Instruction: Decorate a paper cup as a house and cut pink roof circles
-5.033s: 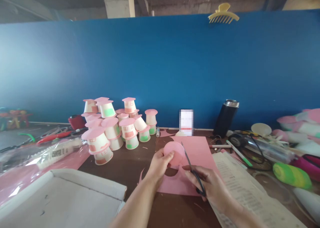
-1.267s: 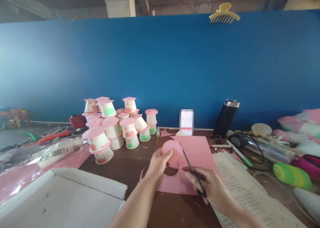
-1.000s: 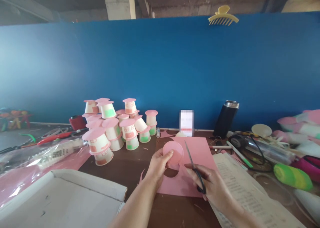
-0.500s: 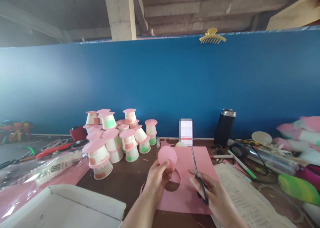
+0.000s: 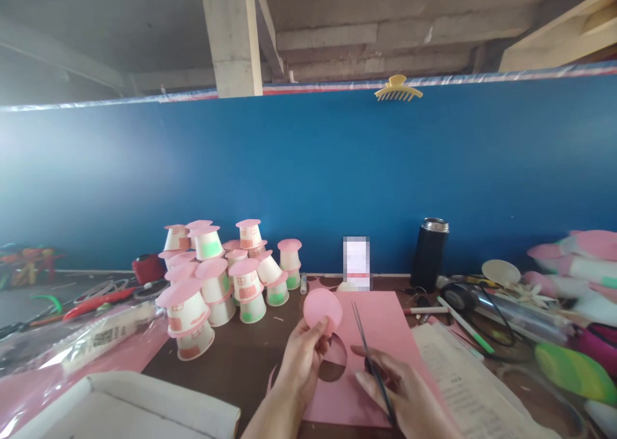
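Observation:
My left hand (image 5: 303,362) pinches a round pink paper disc (image 5: 322,310) by its lower edge and holds it up above the table. My right hand (image 5: 402,393) is closed around black scissors (image 5: 368,358), blades pointing up and away, just right of the disc. Under both hands lies a pink paper sheet (image 5: 380,336) with a round hole (image 5: 333,369) cut out of it.
A pile of upturned white paper cups with pink roofs (image 5: 219,278) stands to the left. A white cardboard box (image 5: 130,410) is at the front left, a black flask (image 5: 429,252) at the back, printed papers (image 5: 475,394) and cluttered craft items (image 5: 554,297) on the right. A blue partition (image 5: 308,169) closes off the back.
The disc has come free of the sheet and my left hand has lifted it clear of the hole. The scissors drew back to the right. The camera tilted upward.

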`<state>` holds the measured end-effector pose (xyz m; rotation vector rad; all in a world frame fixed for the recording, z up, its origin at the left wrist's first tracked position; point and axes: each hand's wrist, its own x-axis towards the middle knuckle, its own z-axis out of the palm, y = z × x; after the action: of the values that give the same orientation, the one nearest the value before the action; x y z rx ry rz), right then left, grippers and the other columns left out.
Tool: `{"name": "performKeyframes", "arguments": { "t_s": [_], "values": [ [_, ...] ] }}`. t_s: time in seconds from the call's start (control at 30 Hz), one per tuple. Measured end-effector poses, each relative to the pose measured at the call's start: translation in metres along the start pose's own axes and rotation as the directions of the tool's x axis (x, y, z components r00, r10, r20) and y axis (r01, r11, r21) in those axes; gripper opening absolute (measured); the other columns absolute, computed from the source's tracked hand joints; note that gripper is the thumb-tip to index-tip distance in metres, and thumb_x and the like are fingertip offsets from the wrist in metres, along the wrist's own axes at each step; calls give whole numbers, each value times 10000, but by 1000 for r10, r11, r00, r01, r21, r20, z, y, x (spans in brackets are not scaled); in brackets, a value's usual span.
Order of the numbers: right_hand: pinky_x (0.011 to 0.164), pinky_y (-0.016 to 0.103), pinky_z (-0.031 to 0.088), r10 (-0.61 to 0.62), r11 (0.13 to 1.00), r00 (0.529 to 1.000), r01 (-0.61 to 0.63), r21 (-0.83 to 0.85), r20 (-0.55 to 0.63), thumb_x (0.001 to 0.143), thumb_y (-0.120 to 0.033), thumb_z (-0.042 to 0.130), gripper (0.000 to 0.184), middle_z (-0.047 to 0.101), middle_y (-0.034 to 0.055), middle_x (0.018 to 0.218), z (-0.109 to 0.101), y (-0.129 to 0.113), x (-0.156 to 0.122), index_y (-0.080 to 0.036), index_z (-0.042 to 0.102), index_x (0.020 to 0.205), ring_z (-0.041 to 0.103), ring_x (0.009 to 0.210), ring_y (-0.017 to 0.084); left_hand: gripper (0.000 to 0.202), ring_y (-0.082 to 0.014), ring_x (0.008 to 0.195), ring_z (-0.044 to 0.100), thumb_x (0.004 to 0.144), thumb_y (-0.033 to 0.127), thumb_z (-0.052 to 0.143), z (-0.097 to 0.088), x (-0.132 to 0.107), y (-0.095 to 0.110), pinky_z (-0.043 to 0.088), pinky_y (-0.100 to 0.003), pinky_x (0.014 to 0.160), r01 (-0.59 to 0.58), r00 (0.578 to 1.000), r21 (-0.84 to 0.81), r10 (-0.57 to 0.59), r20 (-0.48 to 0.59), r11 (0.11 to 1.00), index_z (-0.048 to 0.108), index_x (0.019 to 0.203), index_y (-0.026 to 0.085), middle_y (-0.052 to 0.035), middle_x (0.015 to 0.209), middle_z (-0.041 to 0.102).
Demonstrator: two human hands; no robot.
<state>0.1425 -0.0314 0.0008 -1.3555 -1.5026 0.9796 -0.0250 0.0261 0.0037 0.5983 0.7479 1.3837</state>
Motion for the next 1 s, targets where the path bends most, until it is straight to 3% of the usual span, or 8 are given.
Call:
{"name": "performKeyframes", "arguments": {
  "t_s": [0.2,0.47,0.73,1.0],
  "values": [
    [617,271,460,17,997,999,-20,71,36,725,-477,781,535,646,11,701,11,3,-3,-154,739,1150,572,677,190,429,-108,681,576,533,332,930,1,-2,-4,424,-221,643,10,1000,8,-10,-27,1000,649,797,145,-36,790,685],
    [578,261,493,100,982,994,-104,155,36,723,-565,758,557,662,30,706,10,-9,-7,-157,758,1102,593,672,195,431,-135,721,604,537,364,919,5,-6,-5,414,-241,658,33,999,64,-31,-24,997,686,825,145,-40,801,703],
    [756,322,527,40,989,996,-50,141,76,732,-578,747,529,732,59,811,7,-14,-6,-169,777,1065,653,791,245,480,-112,655,566,500,385,931,7,-5,-6,405,-228,615,21,999,97,-17,-37,995,679,821,133,-33,758,678],
    [596,276,465,66,988,994,-78,135,90,700,-680,702,652,590,11,660,8,-19,-6,-144,766,1066,512,611,164,478,-94,592,539,508,396,925,10,-10,-3,397,-221,576,38,999,114,-35,-27,993,663,808,131,-17,699,648]
  ]
}}
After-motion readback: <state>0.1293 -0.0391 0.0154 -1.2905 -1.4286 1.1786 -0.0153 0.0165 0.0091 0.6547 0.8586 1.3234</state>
